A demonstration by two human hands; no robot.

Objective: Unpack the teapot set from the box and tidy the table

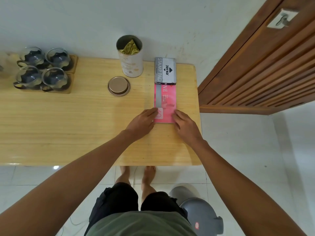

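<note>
- Progress: looks far along. 4 glass cups (43,68) already out, sitting on wooden coasters (72,65) at far left of worktop (68,125). No teapot or set box clearly in view; blurred shape at far-left edge, can't tell what.
- Now on tidy step, I'd judge: left hand (142,122) and right hand (185,124) lie flat, fingers extended, pressing the near corners of pink box (167,101) from either side. Not clenched, nothing lifted.
- Pink box lies end-to-end w/ grey stamp pad box (165,70), touching, near worktop's right edge.
- Left to do: open tin (130,57) w/ gold foil bag inside; its lid (119,86) lies apart, just in front.
- Nothing blocks hands. Door (264,65) stands beside worktop, grey bin (201,213) on floor.
</note>
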